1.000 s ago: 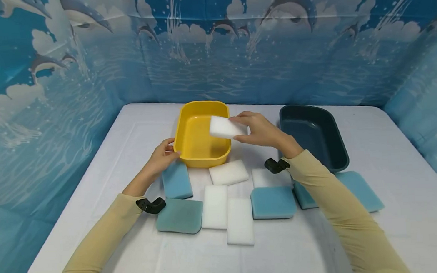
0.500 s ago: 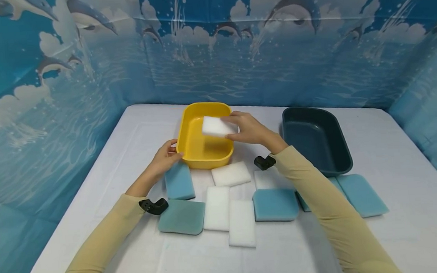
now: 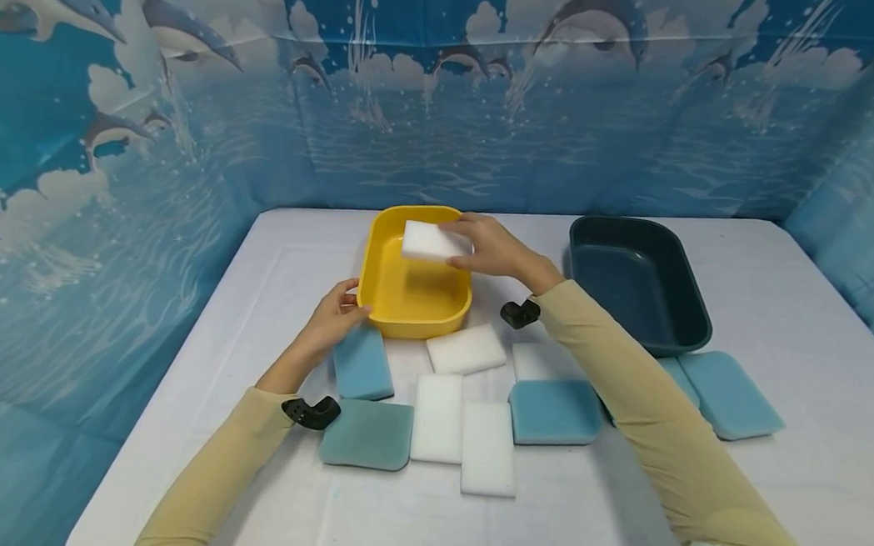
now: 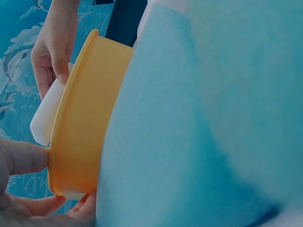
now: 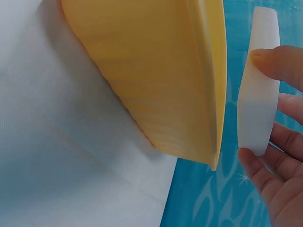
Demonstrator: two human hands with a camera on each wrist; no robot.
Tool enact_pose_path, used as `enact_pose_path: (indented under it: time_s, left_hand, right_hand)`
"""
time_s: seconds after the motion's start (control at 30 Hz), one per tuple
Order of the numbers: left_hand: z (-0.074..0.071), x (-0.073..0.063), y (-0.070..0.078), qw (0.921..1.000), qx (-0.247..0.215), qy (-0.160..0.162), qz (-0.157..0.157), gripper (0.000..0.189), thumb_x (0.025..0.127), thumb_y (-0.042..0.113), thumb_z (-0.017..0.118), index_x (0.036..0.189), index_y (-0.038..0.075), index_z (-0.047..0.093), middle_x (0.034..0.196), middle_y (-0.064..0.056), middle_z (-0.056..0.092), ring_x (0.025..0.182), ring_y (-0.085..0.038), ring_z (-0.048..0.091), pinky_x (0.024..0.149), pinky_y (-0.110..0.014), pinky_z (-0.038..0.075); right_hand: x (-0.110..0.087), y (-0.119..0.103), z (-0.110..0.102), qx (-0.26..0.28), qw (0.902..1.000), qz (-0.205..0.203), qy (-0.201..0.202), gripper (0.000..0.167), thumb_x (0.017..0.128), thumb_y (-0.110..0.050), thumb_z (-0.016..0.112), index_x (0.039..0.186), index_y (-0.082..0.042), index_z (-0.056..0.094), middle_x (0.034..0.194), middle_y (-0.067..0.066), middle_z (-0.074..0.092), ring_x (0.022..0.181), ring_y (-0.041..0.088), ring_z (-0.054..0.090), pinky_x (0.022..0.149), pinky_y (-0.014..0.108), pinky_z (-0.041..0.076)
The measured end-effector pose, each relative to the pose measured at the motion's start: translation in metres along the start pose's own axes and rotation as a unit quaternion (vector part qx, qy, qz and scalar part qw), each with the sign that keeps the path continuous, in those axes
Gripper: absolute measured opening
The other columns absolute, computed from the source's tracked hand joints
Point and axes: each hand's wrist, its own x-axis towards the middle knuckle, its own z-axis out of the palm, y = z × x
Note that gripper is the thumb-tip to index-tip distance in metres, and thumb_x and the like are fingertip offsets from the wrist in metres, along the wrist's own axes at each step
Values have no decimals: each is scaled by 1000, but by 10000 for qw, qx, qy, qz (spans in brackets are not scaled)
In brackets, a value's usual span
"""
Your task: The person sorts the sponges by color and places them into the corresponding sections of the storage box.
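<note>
My right hand (image 3: 491,245) pinches a white sponge (image 3: 428,242) between thumb and fingers. It is tilted above the yellow basin (image 3: 416,295), over its far right part. In the right wrist view the white sponge (image 5: 259,80) is apart from the basin's rim. My left hand (image 3: 330,315) grips the near left side of the basin. The left wrist view has the thumb (image 4: 28,157) at the rim and fingers lower along the outer wall. A blue sponge (image 3: 362,363) lies just below the left hand, and a white sponge (image 3: 466,350) lies by the basin's near edge.
A dark blue basin (image 3: 697,290) stands at the right. Several more white and blue sponges lie on the white table nearer the person, among them a blue sponge (image 3: 554,412) and a white sponge (image 3: 487,449). A dolphin-print curtain (image 3: 429,140) hangs behind the table.
My right hand has carried the white sponge left and slightly away from me, over the yellow basin. The left hand has kept its hold on the basin. The head view has shifted slightly.
</note>
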Motion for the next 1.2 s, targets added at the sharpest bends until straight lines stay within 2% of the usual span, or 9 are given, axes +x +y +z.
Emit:
enact_pose_path:
  time_s: [0.23,0.47,0.57,0.73,1.2]
  left_hand:
    - [2,2,0,10000,-35,-39,-3,59,96,13,49,147,4,22,134,-25,41,121,-35,46,104,-45,41]
    - [5,3,0,10000,18,-22,9,59,96,13,49,147,3,23,133,-25,42,120,-35,46,103,-44,42]
    - [6,2,1,10000,28,-25,-6,59,96,13,49,147,3,23,134,-25,42,121,-35,45,104,-44,42]
    - [6,2,2,9999,89,13,-93,59,96,15,49,147,5,23,134,-23,42,120,-34,45,104,-44,41]
    - [2,2,1,9997,63,41,-228,60,95,16,50,147,7,23,135,-21,41,122,-33,45,105,-44,41]
  right_hand:
    - [6,5,4,46,9991,408,-71,62,87,-27,66,141,-10,42,140,16,46,124,32,46,104,47,42]
    - [10,7,9,75,9983,515,270,66,86,-27,67,144,-11,38,139,18,44,123,32,46,104,47,42]
    - [11,5,11,169,9972,632,353,73,86,-29,67,147,-10,30,145,19,35,130,34,40,107,48,38]
    - [11,-1,11,289,9950,930,223,82,87,-31,66,151,-12,18,153,18,22,139,35,28,112,49,32]
    - [5,-8,8,246,9968,749,108,77,88,-28,64,150,-11,21,152,18,25,135,33,35,110,47,36]
